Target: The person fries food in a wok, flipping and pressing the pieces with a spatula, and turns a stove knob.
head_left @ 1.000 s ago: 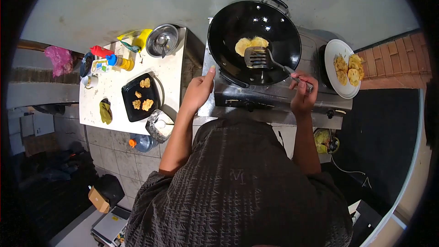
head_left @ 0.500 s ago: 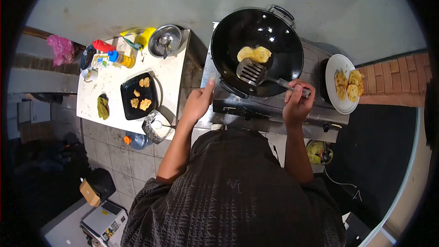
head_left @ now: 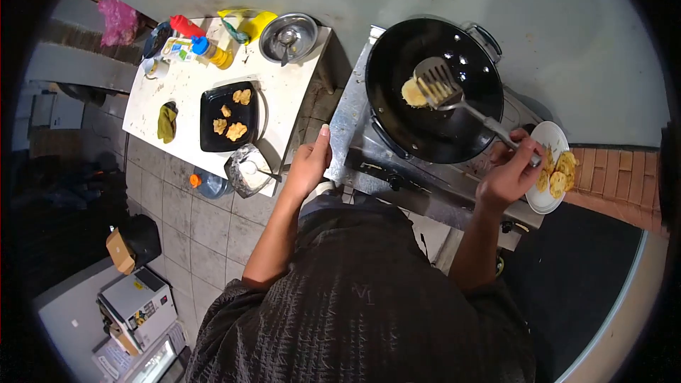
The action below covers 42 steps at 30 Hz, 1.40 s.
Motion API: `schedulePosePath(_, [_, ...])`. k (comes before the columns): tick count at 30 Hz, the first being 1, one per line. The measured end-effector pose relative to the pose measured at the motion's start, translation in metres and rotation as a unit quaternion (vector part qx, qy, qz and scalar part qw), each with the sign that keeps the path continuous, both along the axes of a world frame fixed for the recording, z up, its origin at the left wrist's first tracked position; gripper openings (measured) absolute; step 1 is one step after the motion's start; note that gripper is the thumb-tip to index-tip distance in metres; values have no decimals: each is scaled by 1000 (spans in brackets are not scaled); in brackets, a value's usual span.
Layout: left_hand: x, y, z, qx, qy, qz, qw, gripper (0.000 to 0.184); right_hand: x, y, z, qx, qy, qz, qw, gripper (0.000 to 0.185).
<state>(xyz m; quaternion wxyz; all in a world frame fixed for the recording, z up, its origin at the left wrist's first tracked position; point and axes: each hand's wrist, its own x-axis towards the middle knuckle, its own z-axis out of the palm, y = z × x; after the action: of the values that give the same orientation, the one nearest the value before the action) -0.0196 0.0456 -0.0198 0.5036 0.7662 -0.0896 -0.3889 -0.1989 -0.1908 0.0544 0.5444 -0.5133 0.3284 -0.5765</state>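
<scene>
My right hand (head_left: 509,174) is closed around the handle of a slotted metal spatula (head_left: 477,111). The spatula's blade lies over a pale golden fritter (head_left: 413,92) in a black wok (head_left: 397,53), hiding part of the food. My left hand (head_left: 310,165) is held apart from the wok, in front of the stove's left side, its fingers curled in and its thumb pointing up. Nothing shows in it. Close to my right hand, a white plate (head_left: 545,202) carries several fried golden pieces (head_left: 562,170).
The wok sits on a metal stove (head_left: 418,188). On the white table (head_left: 152,99) at left are a black square plate (head_left: 207,110) with fried pieces, a steel bowl (head_left: 312,28) with a ladle, a yellow bottle (head_left: 220,58), a green cloth (head_left: 167,123) and a batter-smeared container (head_left: 247,176).
The view has turned, so the table and wok appear shifted. My right hand has moved right, and the spatula blade now covers part of the food. My left hand keeps its pose.
</scene>
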Motion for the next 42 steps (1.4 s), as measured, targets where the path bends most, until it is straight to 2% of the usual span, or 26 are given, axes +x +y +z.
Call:
schedulePosePath(4, [18,23,-3,-27,-1,29,999,71,32,15,39,-7,-16,17,1000,17])
schedulePosePath(6, [27,40,5,-54,-10,45,997,65,55,31,51,-34,31,37,998,16])
schedulePosePath(7, [35,50,7,-32,-9,50,998,71,68,44,55,-39,46,58,996,15])
schedulePosePath(10, [60,87,7,-49,-6,86,995,70,125,86,46,-75,11,80,994,13])
schedulePosePath(11, [71,101,12,-37,-15,90,995,69,143,101,40,-90,-24,128,987,12])
schedulePosePath(13, [91,133,1,-29,-31,128,991,68,192,129,11,-105,-80,120,984,10])
schedulePosePath(14, [102,148,-1,-27,-45,137,989,68,211,139,-8,-181,16,86,980,9])
schedulePosePath(15, [108,157,10,-29,-27,165,985,68,236,134,-39,-339,4,94,936,11])
schedulePosePath(16, [117,172,-1,-4,-31,165,986,70,256,139,-47,-440,67,80,892,16])
schedulePosePath(18, [125,190,2,42,-45,177,982,72,294,148,-98,-414,92,132,896,21])
schedulePosePath(20, [128,211,-8,28,-15,188,982,72,319,147,-147,-428,160,144,878,24])
schedulePosePath(21, [127,215,5,25,3,199,980,71,325,147,-160,-432,174,142,873,24])
schedulePosePath(24, [126,239,-5,-20,49,210,976,70,331,145,-176,-469,204,143,847,24])
schedulePosePath(29, [128,249,-4,3,60,194,979,71,335,153,-160,-457,203,154,852,25])
schedulePosePath(32, [135,245,1,-9,57,184,981,71,321,164,-121,-430,176,161,870,21])
schedulePosePath(34, [138,238,6,-11,57,164,985,71,304,172,-93,-411,136,62,899,18])
schedulePosePath(36, [143,228,5,-24,51,141,988,72,281,180,-63,-422,119,25,898,15])
schedulePosePath(38, [149,210,8,-51,57,102,992,72,250,190,-47,-263,39,30,963,9])
schedulePosePath(39, [152,197,12,-56,46,91,993,72,234,196,-35,-218,8,54,974,7])
schedulePosePath(40, [151,182,16,-59,39,76,995,72,219,194,-32,-247,2,39,968,7])
schedulePosePath(42, [152,152,8,-72,-5,23,997,72,186,197,-15,-224,-22,29,974,7])
